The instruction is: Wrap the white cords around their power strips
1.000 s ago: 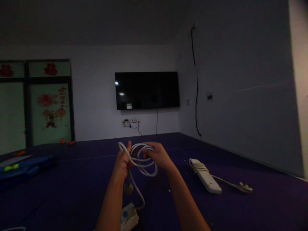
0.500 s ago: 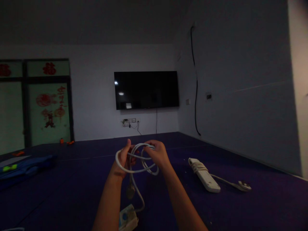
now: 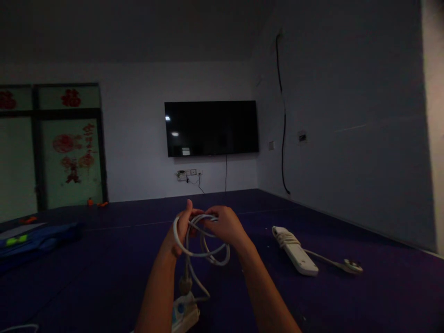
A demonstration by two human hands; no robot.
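A looped white power cord [image 3: 208, 254] hangs between my two hands. My left hand [image 3: 183, 226] has the loops over its palm, with the thumb pointing up and the fingers curled behind the cord. My right hand [image 3: 224, 224] pinches the top of the coil, its fingertips close to the left fingers. Below the coil dangles a plug [image 3: 185, 284]. Part of the cord runs down to a white power strip [image 3: 187, 314] with a blue patch, lying near my left forearm and partly hidden by it.
On the purple mat [image 3: 114, 277], a second white power strip [image 3: 294, 252] lies to the right, cord wrapped round it, its plug [image 3: 352, 266] farther right. Folded blue cloth [image 3: 41, 238] lies at left. Small orange objects [image 3: 102, 204] sit by the door. A television [image 3: 211, 129] hangs on the far wall.
My hands have come closer together, the left moving slightly right. The coil's loops have dropped a little, and the dangling plug now hangs just above the power strip.
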